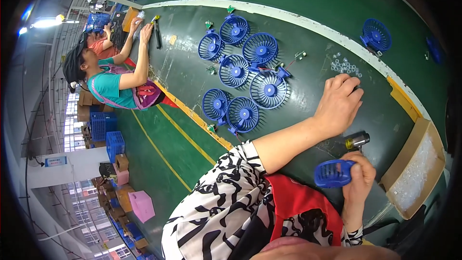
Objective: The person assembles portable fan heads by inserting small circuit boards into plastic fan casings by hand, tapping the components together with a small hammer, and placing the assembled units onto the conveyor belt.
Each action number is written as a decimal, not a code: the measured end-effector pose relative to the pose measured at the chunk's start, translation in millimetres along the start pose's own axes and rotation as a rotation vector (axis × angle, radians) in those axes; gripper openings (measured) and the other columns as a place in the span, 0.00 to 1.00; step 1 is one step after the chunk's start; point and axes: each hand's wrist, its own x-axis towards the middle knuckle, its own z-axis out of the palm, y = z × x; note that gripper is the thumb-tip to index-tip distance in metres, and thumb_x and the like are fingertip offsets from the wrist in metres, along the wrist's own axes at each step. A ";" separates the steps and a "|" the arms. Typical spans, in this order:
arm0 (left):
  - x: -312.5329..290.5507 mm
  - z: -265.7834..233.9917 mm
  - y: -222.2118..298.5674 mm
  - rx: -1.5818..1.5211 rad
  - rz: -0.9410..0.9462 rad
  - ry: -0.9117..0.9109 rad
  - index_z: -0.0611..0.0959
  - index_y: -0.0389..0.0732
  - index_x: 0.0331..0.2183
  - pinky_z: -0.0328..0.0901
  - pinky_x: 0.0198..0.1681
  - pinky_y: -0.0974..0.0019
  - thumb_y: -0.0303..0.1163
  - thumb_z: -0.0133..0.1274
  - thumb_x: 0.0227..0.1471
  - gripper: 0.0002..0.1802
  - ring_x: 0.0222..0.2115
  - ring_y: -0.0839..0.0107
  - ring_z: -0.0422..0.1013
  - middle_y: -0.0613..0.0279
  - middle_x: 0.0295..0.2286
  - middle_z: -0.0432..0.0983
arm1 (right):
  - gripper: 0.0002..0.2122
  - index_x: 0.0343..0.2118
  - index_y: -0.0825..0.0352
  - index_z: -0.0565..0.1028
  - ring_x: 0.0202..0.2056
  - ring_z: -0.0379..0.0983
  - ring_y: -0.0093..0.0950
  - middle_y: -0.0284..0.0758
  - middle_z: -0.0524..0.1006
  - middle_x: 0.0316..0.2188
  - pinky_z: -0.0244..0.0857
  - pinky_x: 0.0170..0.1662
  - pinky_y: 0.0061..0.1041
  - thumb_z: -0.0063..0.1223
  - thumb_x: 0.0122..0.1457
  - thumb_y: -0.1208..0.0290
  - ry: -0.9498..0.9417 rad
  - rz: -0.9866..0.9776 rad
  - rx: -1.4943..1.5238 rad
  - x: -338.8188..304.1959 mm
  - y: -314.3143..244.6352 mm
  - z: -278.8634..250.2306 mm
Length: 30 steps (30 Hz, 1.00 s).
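Observation:
My left hand reaches over the dark green worktop with its fingers bent and drawn together, beside a scatter of small whitish rings. What its fingertips pinch, if anything, is too small to make out. Closer to my body, my right hand grips a blue slatted plastic cover, rounded in shape, by its right side. Just beyond those fingers is a yellow-and-black cylindrical piece; whether the hand touches it is unclear. Several blue round fan housings lie grouped left of my left hand, some with small green boards.
A cardboard box of clear plastic pieces stands at the right. A small motor-like part with wires lies beyond the fans. Across a white rail, a green belt carries more fan housings. Another person works at far left.

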 end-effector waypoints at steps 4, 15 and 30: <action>0.0 1.7 -0.6 -0.028 -0.037 0.042 0.79 0.35 0.37 0.59 0.43 0.56 0.23 0.58 0.41 0.16 0.42 0.54 0.64 0.54 0.39 0.69 | 0.09 0.36 0.75 0.77 0.41 0.73 0.29 0.42 0.77 0.39 0.65 0.47 0.26 0.50 0.58 0.73 -0.137 0.097 -0.299 4.8 3.3 10.4; -0.3 6.5 -5.3 -0.010 -0.014 0.057 0.78 0.35 0.30 0.60 0.38 0.58 0.21 0.52 0.43 0.07 0.35 0.56 0.64 0.54 0.33 0.69 | 0.10 0.36 0.77 0.76 0.44 0.73 0.31 0.46 0.75 0.44 0.65 0.50 0.30 0.49 0.60 0.73 0.099 -0.022 -0.282 11.1 -4.6 -10.6; 1.6 2.1 -1.1 0.031 -0.048 0.055 0.74 0.36 0.31 0.58 0.37 0.57 0.19 0.51 0.40 0.10 0.35 0.55 0.63 0.53 0.34 0.67 | 0.08 0.35 0.75 0.75 0.36 0.71 0.25 0.38 0.75 0.33 0.64 0.42 0.22 0.51 0.59 0.73 -0.072 0.023 -0.418 4.7 2.0 -5.9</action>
